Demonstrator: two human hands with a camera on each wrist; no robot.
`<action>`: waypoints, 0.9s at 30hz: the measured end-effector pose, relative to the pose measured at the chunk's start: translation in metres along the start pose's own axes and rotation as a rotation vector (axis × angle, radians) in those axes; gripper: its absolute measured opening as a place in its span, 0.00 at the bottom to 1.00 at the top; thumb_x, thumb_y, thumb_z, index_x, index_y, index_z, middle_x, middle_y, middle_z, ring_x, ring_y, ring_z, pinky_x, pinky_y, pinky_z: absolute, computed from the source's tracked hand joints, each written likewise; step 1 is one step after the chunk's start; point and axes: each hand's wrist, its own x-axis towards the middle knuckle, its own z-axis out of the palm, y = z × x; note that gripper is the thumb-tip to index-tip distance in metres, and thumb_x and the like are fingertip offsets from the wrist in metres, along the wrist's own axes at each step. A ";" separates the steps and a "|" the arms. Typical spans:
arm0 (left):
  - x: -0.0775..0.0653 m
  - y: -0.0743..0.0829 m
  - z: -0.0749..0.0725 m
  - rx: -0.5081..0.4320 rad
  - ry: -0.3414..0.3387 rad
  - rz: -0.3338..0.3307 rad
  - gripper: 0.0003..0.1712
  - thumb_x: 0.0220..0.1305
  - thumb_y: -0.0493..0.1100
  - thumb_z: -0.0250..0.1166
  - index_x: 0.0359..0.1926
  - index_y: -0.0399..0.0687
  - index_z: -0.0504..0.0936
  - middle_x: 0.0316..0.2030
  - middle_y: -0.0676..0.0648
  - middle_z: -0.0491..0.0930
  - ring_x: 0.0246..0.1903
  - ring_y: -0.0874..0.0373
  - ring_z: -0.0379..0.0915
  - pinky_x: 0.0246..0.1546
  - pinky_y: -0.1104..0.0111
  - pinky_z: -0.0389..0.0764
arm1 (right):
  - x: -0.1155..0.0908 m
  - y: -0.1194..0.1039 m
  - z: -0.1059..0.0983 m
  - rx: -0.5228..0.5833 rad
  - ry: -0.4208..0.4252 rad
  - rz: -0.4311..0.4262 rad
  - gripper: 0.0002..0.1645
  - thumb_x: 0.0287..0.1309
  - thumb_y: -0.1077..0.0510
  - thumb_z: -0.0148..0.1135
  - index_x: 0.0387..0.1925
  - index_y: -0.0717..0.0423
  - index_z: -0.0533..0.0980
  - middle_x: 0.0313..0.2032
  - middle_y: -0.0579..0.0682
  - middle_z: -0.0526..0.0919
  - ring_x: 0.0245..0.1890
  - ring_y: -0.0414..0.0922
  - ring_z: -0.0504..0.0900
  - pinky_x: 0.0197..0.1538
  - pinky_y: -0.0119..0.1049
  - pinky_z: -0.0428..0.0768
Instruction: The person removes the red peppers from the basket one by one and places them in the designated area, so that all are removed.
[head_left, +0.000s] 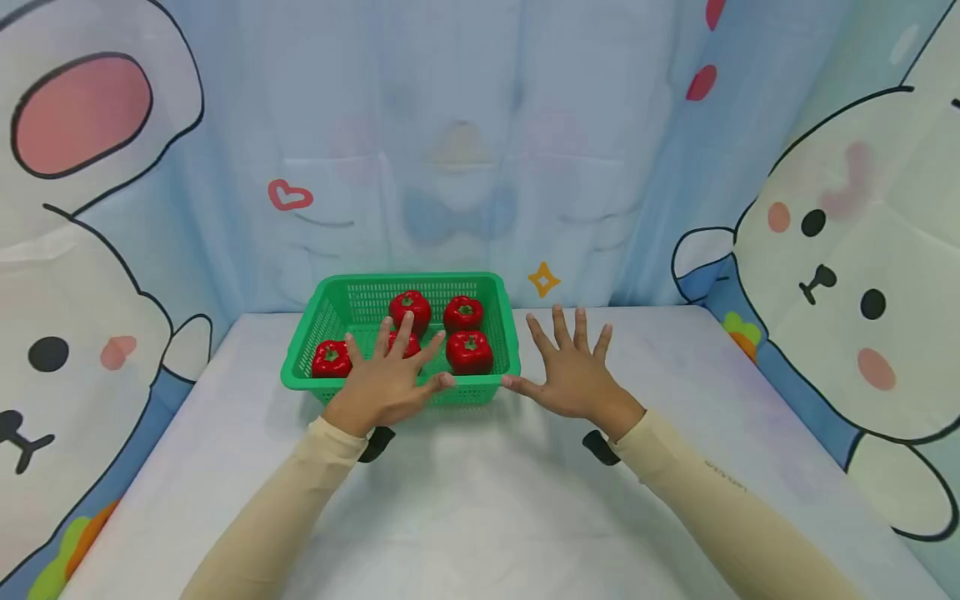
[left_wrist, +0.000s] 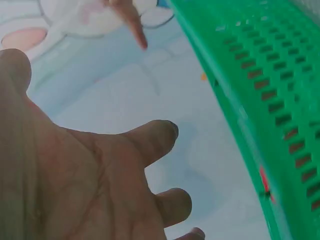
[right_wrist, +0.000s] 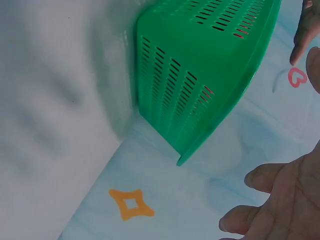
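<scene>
A green plastic basket [head_left: 491, 292] with slotted walls stands toward the back of the table and holds several red bell peppers [head_left: 469, 353]. Fingers spread, my left hand [head_left: 386, 383] hovers over the basket's front left part, overlapping one pepper in the head view. My right hand [head_left: 577, 375] is spread too, just right of the basket's front right corner, its thumb tip close to the rim. Both hands are empty. The left wrist view shows the left palm [left_wrist: 75, 180] beside the basket wall [left_wrist: 260, 90]; the right wrist view has the basket's corner [right_wrist: 175, 90] left of the right palm [right_wrist: 285, 205].
The white table [head_left: 480, 517] reaches back to a pale blue curtain [head_left: 465, 108] printed with cartoon animals. Cartoon-printed cloth also hangs at both sides. A dark strap piece [head_left: 377, 444] shows under the left wrist, another [head_left: 601, 447] under the right.
</scene>
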 end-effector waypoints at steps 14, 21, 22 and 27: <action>-0.017 -0.148 -0.038 -0.576 0.121 -0.141 0.39 0.75 0.65 0.43 0.73 0.42 0.62 0.77 0.35 0.46 0.75 0.32 0.41 0.68 0.33 0.50 | 0.001 0.009 0.011 0.103 -0.027 -0.031 0.58 0.60 0.24 0.51 0.79 0.48 0.44 0.77 0.63 0.38 0.75 0.70 0.32 0.67 0.76 0.32; 0.002 -0.199 0.012 -1.063 0.149 -0.163 0.35 0.76 0.61 0.43 0.77 0.56 0.53 0.75 0.39 0.51 0.71 0.47 0.59 0.65 0.50 0.70 | 0.010 0.007 0.020 0.231 -0.025 -0.090 0.54 0.64 0.30 0.54 0.78 0.50 0.45 0.77 0.62 0.37 0.75 0.69 0.33 0.69 0.74 0.40; 0.005 -0.202 0.019 -1.127 0.134 -0.146 0.34 0.76 0.61 0.43 0.78 0.59 0.51 0.75 0.39 0.50 0.67 0.52 0.65 0.60 0.56 0.76 | 0.011 0.006 0.021 0.253 -0.020 -0.093 0.53 0.64 0.31 0.54 0.78 0.50 0.45 0.78 0.62 0.37 0.76 0.68 0.31 0.70 0.73 0.42; 0.014 -0.208 0.038 -1.362 0.105 -0.054 0.32 0.77 0.58 0.46 0.77 0.61 0.52 0.75 0.37 0.46 0.50 0.71 0.76 0.41 0.75 0.82 | 0.020 0.002 0.023 0.334 0.009 -0.100 0.50 0.66 0.32 0.53 0.78 0.49 0.47 0.78 0.60 0.38 0.76 0.64 0.27 0.70 0.70 0.51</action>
